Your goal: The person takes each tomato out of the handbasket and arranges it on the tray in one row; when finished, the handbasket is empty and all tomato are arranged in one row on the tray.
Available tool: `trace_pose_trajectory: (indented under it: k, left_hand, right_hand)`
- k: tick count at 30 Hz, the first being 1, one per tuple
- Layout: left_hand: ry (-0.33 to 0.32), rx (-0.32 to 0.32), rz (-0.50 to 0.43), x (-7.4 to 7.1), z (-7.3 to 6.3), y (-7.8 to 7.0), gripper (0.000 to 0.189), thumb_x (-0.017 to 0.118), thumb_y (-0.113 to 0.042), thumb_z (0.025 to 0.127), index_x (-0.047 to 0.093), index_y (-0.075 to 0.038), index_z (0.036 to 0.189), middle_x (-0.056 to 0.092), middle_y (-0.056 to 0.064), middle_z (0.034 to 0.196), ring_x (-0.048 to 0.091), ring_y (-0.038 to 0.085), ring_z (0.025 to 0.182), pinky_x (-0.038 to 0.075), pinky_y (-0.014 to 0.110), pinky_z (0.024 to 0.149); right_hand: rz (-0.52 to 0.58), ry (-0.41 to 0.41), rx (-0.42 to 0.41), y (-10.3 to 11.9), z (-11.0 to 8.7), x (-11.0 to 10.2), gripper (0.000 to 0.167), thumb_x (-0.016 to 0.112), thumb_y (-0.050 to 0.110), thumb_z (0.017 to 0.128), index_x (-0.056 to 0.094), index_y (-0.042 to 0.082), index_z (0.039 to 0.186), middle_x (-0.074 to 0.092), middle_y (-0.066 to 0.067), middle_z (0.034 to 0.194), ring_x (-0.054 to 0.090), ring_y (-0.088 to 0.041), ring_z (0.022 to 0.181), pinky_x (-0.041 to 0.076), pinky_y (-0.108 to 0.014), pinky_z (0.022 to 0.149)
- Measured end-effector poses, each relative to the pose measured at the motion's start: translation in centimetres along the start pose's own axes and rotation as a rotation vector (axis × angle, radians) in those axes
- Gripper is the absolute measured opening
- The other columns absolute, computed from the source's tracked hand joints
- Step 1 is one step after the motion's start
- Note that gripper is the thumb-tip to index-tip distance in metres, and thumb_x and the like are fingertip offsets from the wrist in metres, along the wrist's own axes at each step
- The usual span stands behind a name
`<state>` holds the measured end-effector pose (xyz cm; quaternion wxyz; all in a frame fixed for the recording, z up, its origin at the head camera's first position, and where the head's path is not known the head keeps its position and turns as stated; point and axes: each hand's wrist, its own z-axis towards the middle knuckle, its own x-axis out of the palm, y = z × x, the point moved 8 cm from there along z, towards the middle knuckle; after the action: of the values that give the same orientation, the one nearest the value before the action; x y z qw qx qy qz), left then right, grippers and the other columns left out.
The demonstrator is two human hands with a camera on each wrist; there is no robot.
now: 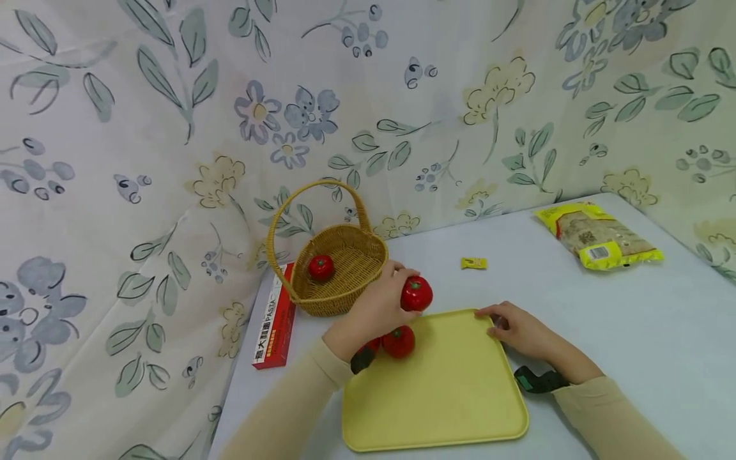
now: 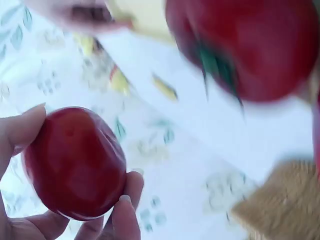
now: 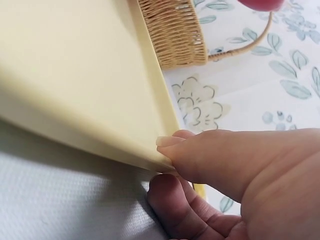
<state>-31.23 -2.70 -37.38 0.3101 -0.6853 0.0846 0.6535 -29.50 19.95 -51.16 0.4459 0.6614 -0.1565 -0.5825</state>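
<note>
My left hand [image 1: 376,306] grips a shiny red tomato [image 1: 416,294] over the far left part of a yellow tray [image 1: 448,396]. In the left wrist view, thumb and fingers curl round this tomato [image 2: 75,162]. Below that hand, a second tomato [image 1: 398,342] sits on the tray, with another tomato [image 1: 370,346] partly hidden by the wrist. At the tray's far right corner, my right hand [image 1: 523,329] pinches the rim; the right wrist view has the thumb above the tray edge [image 3: 150,157] and a finger below.
A wicker basket [image 1: 339,303] with a tall handle stands behind the tray's left side, holding one tomato [image 1: 321,268]. Beside it lies a red and white pasta box [image 1: 276,326]. Farther back are a small yellow packet [image 1: 474,262] and a yellow bag [image 1: 598,236]. Floral cloth hangs behind.
</note>
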Motion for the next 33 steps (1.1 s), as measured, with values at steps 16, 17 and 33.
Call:
trace_pose_trajectory:
  k: [16, 17, 33]
  left_hand:
    - [0.118, 0.073, 0.117, 10.2, -1.2, -1.3, 0.079, 0.084, -0.035, 0.091, 0.039, -0.026, 0.155, 0.052, 0.001, 0.14, 0.055, 0.019, 0.119, 0.05, 0.034, 0.103]
    - [0.113, 0.079, 0.135, 10.5, -1.2, -1.2, 0.081, 0.083, -0.035, 0.092, 0.037, -0.028, 0.157, 0.05, 0.002, 0.142, 0.055, 0.02, 0.12, 0.05, 0.035, 0.103]
    - [0.122, 0.019, 0.253, 10.4, -0.4, -0.3, 0.088, 0.088, -0.042, 0.086, 0.04, -0.028, 0.157, 0.045, 0.005, 0.15, 0.052, 0.023, 0.132, 0.045, 0.04, 0.106]
  right_hand:
    - [0.041, 0.032, 0.05, 0.0, -0.1, 0.5, 0.035, 0.068, 0.004, 0.1, 0.065, -0.001, 0.134, 0.059, -0.01, 0.112, 0.052, -0.018, 0.086, 0.046, -0.03, 0.071]
    - [0.041, 0.034, 0.052, 0.0, -0.1, 0.6, 0.035, 0.068, 0.004, 0.1, 0.065, -0.001, 0.134, 0.059, -0.01, 0.112, 0.052, -0.018, 0.086, 0.046, -0.03, 0.071]
    - [0.003, 0.025, 0.092, -0.3, 0.1, 0.2, 0.035, 0.068, 0.004, 0.1, 0.066, 0.003, 0.134, 0.058, -0.009, 0.111, 0.052, -0.019, 0.088, 0.046, -0.03, 0.073]
